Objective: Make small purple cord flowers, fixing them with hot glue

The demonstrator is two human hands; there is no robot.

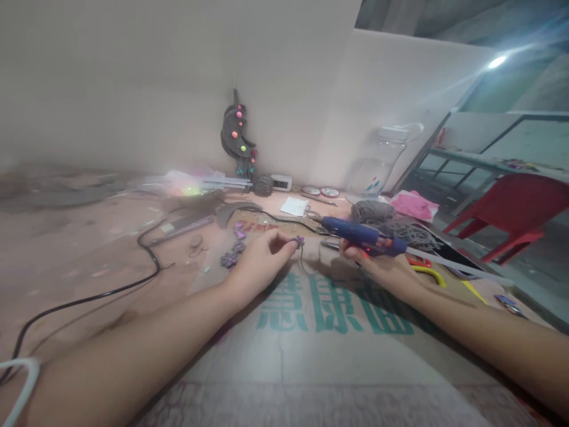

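My left hand [262, 252] pinches a small purple flower [299, 241] between thumb and fingertips, with a grey strand [303, 264] trailing down from it. In my right hand [355, 254] is a blue hot glue gun [362, 232], its nozzle pointing left towards the flower but apart from it. A small red light glows on the gun, and a long pale glue stick [453, 264] sticks out of its back end. Just left of my left hand lie several purple flower pieces [231, 258] on a sheet with green printed characters [335, 305].
Against the wall stands a dark crescent ornament with coloured balls [235, 133]. A clear bottle [377, 163], grey yarn [377, 213] and a pink bundle [414, 205] sit at the back right. Yellow-handled scissors [431, 274] lie beneath my right forearm. A black cable [89, 298] crosses the left side.
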